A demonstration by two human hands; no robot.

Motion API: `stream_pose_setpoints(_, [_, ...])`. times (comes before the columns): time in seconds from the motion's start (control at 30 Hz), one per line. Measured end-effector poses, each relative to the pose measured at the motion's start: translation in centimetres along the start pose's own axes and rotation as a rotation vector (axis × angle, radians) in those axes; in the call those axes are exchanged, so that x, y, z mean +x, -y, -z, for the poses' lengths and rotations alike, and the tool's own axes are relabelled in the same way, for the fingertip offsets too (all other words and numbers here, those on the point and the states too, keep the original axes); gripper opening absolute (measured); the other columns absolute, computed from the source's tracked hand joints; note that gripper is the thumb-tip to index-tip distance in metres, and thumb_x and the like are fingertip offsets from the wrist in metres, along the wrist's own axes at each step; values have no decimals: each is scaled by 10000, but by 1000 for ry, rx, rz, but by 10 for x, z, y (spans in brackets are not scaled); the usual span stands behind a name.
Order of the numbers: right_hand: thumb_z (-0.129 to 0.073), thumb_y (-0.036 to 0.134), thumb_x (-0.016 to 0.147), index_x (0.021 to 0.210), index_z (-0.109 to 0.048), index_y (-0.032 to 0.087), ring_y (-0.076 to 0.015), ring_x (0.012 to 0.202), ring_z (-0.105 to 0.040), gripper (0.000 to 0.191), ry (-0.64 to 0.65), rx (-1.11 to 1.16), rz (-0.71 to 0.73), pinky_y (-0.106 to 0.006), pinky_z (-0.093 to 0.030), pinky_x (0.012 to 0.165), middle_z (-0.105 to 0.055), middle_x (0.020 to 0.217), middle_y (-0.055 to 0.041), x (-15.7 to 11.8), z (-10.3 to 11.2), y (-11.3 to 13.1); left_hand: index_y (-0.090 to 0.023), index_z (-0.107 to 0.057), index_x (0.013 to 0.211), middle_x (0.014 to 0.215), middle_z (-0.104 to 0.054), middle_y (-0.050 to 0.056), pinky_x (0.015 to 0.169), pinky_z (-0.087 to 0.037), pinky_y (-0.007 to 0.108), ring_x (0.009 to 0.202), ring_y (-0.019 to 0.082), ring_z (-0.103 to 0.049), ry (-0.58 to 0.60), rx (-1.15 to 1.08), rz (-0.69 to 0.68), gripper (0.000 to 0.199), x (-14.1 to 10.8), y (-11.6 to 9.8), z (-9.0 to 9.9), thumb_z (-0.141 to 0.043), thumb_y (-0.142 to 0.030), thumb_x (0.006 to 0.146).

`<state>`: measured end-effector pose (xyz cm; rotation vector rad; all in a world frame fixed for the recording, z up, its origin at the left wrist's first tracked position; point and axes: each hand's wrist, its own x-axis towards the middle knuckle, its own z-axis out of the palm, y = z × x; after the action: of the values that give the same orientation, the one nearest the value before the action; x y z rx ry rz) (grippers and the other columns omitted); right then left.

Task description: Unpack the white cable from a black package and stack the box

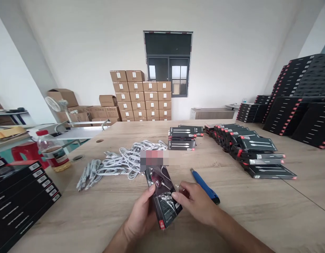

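Note:
Near the front of the table, my left hand (142,212) is closed round the lower left of a black cable box (164,198) in shiny clear film. The box is tilted, its red-cornered end toward me. At its right edge my right hand (194,200) is closed, thumb and finger pinching the clear film (177,189). A blue-handled cutter (206,186) lies just beyond my right hand. Past the box is a heap of coiled white cables (128,160). A blurred patch covers the box's far end.
Small black boxes are stacked (182,140) mid-table, with a long leaning row of them (241,144) to the right. At left are larger black boxes (22,200) and a red-capped bottle (53,151). Brown cartons (151,95) and tall black stacks (296,84) stand behind.

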<state>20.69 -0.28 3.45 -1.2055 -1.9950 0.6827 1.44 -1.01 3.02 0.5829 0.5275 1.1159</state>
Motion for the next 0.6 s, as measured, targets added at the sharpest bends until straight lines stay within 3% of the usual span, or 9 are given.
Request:
stream_pose_setpoints(0.1, [-427,444,1015,598,-345,223,-131,561,-441,479,-11,-32,49,-262,-290,554,-488,576,31,-2,-9,3,-153,-780,969,1005,-796,99,1097,-444,470,1108,332,-693,-20,-16,43,388,0,1,-3,-781,-488,774])
stream_pose_setpoints(0.23, [-403,410,1025,609,-318,225,-132,553,-406,464,-100,-114,73,-283,-267,564,-464,576,30,-3,-13,0,-139,-768,1017,1067,-784,128,1094,-453,467,1145,345,-678,30,10,66,584,0,3,-2,-755,-649,733])
stream_pose_setpoints(0.33, [-388,406,1023,603,-339,227,-135,551,-416,460,-135,-121,74,-290,-272,564,-464,574,26,-2,-11,-1,-142,-753,1091,1057,-789,123,1076,-469,440,1129,327,-690,30,135,15,463,-2,3,-4,-845,-407,724])
stream_pose_setpoints(0.4, [-382,418,1018,601,-380,226,-138,560,-431,459,-152,-78,49,-286,-290,566,-479,579,23,0,-10,-3,-134,-736,1149,1063,-789,125,1058,-480,427,1109,312,-700,-2,189,18,423,-3,0,-7,-808,-244,747])
stream_pose_setpoints(0.5, [-384,478,1000,588,-419,228,-142,565,-434,483,-172,27,-37,-281,-318,563,-469,570,27,3,-10,-7,-126,-728,1181,1076,-786,128,1027,-495,417,1086,304,-708,17,175,63,428,-4,-6,-8,-737,-171,755])
stream_pose_setpoints(0.6, [-390,528,975,561,-398,238,-141,529,-421,506,-91,157,-114,-277,-337,535,-421,527,39,7,-10,-12,-127,-740,1156,1076,-786,122,987,-511,391,1061,292,-713,58,166,76,450,-5,-14,-5,-708,-123,708])
